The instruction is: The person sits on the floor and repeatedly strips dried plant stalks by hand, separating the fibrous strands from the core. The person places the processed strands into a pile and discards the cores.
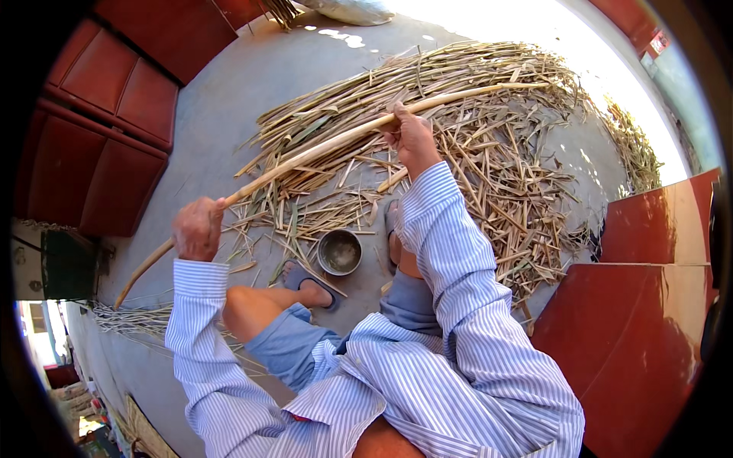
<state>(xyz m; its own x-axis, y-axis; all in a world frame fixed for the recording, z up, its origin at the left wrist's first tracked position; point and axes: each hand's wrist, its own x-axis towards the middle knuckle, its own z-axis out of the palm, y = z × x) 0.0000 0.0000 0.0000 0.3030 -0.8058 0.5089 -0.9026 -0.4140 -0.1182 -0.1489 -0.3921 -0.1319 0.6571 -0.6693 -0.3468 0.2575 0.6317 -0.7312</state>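
Note:
A long pale peeled cane stalk (321, 149) runs from lower left to upper right across my front. My left hand (197, 227) is closed around its lower part. Further up the same stalk, my right hand (412, 137) grips it above a big pile of dry cane leaves and husks (496, 153). Both sleeves are blue-and-white striped. A small round metal bowl (340, 252) sits on the ground between my two feet in sandals (313, 286).
The grey concrete floor (221, 107) is strewn with leaf strips. Dark red wooden doors (107, 122) stand at the left, and red steps or panels (649, 305) at the right. A thin bundle of strips (122, 317) lies at the lower left.

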